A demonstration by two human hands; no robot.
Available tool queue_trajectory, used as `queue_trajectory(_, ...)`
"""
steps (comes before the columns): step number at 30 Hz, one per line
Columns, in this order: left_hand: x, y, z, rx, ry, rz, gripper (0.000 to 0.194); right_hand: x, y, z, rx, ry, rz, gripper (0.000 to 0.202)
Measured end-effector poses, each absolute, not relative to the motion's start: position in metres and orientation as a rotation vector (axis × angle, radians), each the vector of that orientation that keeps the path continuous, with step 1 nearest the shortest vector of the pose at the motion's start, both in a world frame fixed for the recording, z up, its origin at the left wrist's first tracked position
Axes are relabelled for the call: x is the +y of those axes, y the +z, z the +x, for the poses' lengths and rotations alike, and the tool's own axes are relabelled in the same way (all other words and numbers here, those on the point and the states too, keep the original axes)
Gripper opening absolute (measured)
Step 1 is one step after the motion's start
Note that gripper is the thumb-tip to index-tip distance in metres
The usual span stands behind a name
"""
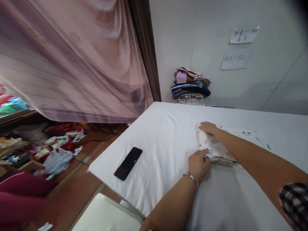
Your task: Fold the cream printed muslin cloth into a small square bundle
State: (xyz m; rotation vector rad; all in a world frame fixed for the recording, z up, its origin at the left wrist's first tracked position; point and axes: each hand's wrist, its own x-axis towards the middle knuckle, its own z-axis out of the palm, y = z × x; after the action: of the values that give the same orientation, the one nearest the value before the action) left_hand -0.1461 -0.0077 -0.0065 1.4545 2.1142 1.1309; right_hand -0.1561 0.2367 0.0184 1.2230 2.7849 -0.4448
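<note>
A folded white cloth (218, 148) with small printed marks lies in layers on the white-covered table (166, 134), right of the middle. My left hand (198, 164), with a bracelet at the wrist, is closed on its near left corner, thumb and fingers pinching the edge. At the far left corner, my right hand (209, 127) has its fingers curled over the cloth's edge. A flatter part of patterned white fabric (252, 134) spreads out beyond my right forearm; whether it joins the folded cloth cannot be seen.
A black phone (128, 163) rests on the table's left side. Folded clothes (191, 86) are stacked by the wall at the back. A pink curtain (96, 64) hangs at left. Plastic bags (57, 159) and clutter cover the floor there. A pale stool (108, 213) stands beside the near edge.
</note>
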Motion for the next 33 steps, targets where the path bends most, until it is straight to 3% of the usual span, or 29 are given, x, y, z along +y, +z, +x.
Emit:
queue_trajectory(5,-0.007,-0.007,-0.145,2.117,1.149,1.444,0.045,0.235,0.022,-0.145,2.968,-0.469,1.253,0.052)
queue_trajectory(12,-0.005,-0.01,-0.145,2.15,1.143,1.441,0.044,0.215,-0.003,-0.13,3.082,-0.23,1.084,0.05)
queue_trajectory(27,-0.006,-0.007,-0.154,2.209,1.104,1.456,0.04,0.161,0.007,-0.076,3.021,-0.495,0.98,0.056)
queue_trajectory(33,-0.006,-0.008,-0.163,2.212,1.073,1.461,0.038,0.16,0.014,0.004,3.057,-0.495,1.132,0.054)
